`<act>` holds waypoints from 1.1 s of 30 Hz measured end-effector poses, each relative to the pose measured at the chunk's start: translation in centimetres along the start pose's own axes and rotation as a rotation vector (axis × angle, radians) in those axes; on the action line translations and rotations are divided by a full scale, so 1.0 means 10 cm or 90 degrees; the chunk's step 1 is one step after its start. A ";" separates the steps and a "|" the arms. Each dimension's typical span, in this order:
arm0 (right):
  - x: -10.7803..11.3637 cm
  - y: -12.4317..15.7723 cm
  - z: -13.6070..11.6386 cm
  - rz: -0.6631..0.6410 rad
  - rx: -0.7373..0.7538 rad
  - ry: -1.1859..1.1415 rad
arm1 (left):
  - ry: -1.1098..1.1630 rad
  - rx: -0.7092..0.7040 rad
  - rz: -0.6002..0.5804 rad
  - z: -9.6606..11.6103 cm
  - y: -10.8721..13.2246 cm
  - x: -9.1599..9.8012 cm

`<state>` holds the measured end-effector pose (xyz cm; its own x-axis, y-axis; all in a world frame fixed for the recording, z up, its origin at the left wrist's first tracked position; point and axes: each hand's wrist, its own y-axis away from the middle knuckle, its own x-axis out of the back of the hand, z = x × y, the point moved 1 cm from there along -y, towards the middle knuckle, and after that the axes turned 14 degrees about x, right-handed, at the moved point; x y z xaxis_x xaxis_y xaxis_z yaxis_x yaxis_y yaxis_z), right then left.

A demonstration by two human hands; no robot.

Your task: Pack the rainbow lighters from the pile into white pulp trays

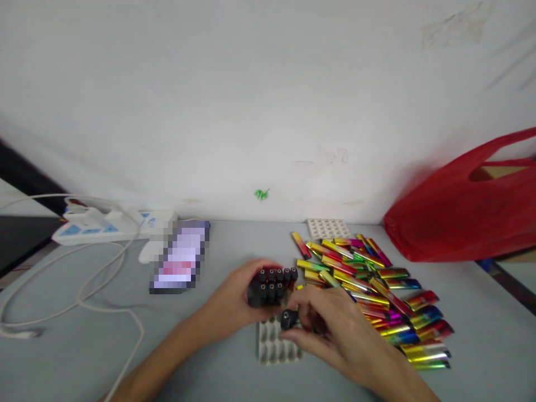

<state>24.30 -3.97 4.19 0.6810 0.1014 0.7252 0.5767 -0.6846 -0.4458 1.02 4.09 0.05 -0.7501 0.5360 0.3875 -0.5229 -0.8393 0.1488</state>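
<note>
My left hand [234,307] is gripping a bundle [273,283] of black-tipped sticks above the tray [272,349]; my right hand [335,329] is pinching one stick [288,319] just over it, beside the pile [377,296] lying further right.

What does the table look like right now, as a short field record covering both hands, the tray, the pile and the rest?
left hand: grips bundle of black-tipped sticks, tips towards the wall
right hand: pinches single black-tipped stick over the tray
white cell tray: on the table under both hands, visible cells empty
pile of rainbow-foil sticks: loose, right of the hands
second tray: by the wall, behind the pile
red bag: far right
phone: left of the hands
power strip: far left, cables plugged in
</note>
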 end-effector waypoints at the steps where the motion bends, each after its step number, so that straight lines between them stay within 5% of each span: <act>1: 0.00 0.01 0.00 0.032 -0.007 -0.010 | -0.003 -0.004 0.005 0.00 0.00 0.00; 6: -0.01 0.00 0.05 0.140 -0.003 0.000 | -0.023 -0.006 0.010 0.01 0.01 0.00; 33: -0.03 -0.02 0.12 0.103 -0.008 0.018 | -0.033 -0.006 0.015 0.00 0.00 0.01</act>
<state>24.58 -3.01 3.44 0.7511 -0.0309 0.6594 0.4551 -0.6994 -0.5512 0.95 4.09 0.08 -0.7401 0.5110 0.4372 -0.5099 -0.8503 0.1306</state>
